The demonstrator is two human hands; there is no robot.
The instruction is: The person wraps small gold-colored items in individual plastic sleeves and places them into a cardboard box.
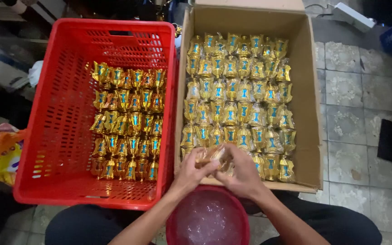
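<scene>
Both hands, left and right, pinch one clear-wrapped gold bottle between them at the cardboard box's near edge, beside a perforated red plastic crate.

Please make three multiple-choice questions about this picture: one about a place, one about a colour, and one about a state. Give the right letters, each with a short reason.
1. Where is the cardboard box in relation to the red crate?
A. To its right
B. Inside it
C. On top of it

2. What colour is the round bowl below the hands?
A. Blue
B. Red
C. White

3. What are the left hand and the right hand doing?
A. Resting flat on the floor
B. Holding a wrapped piece together
C. Lifting the crate

Answers:
1. A, the box stands beside the crate on its right, seen from the head camera.
2. B, its rim is red, and clear plastic fills it.
3. B, both hands meet at the box's near edge with fingers closed around one clear-wrapped piece.
</scene>
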